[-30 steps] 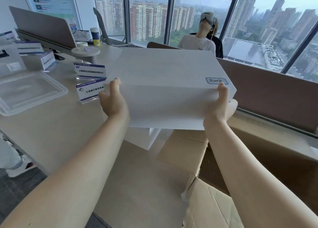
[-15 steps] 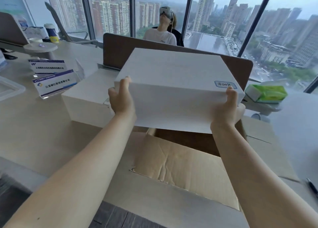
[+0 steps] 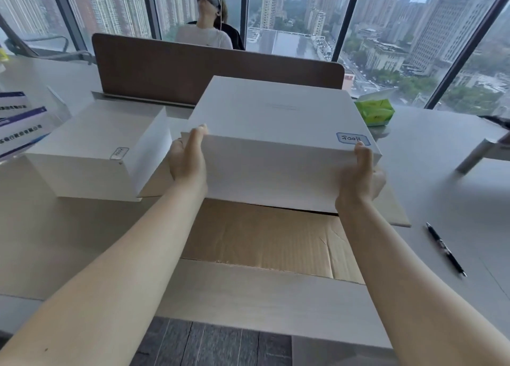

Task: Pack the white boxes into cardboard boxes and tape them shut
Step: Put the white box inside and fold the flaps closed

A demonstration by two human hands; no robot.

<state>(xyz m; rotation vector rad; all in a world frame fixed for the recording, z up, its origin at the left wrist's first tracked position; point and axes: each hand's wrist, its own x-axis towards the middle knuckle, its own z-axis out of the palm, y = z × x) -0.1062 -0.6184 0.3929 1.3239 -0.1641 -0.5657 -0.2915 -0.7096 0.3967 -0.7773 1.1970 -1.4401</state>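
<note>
Held box: I have the large flat white cardboard box with a blue-bordered handwritten label (image 3: 278,133) up in the air, tilted slightly, its near lower edge over the mouth of the open brown corrugated cardboard carton (image 3: 265,241) on the pale worktop (image 3: 441,172).
Left hand: my left hand (image 3: 187,155) is clamped on the box's left end, thumb on the top edge.
Right hand: my right hand (image 3: 358,178) is clamped on the near right corner, thumb up by the label, fingers hidden underneath.
Second box: another white cardboard box (image 3: 96,150) sits on the worktop just left of the carton, resting partly on what looks like the carton's left flap.
Risk, fit: the held box looks nearly as wide as the opening; if I lower it skewed, a corner could catch on the rim or fold a flap inward.
Risk, fingers: with my fingers under the ends, they may get pinched between box and carton wall.
Risk, neighbour: the left end passes close to the second box; a knock could shift it.
Risk, grip: I only pinch the ends, so a smooth box could slip if I let go unevenly.
Nearby: a black pen (image 3: 445,249) lies to the right of the carton, clear of the path.
</note>
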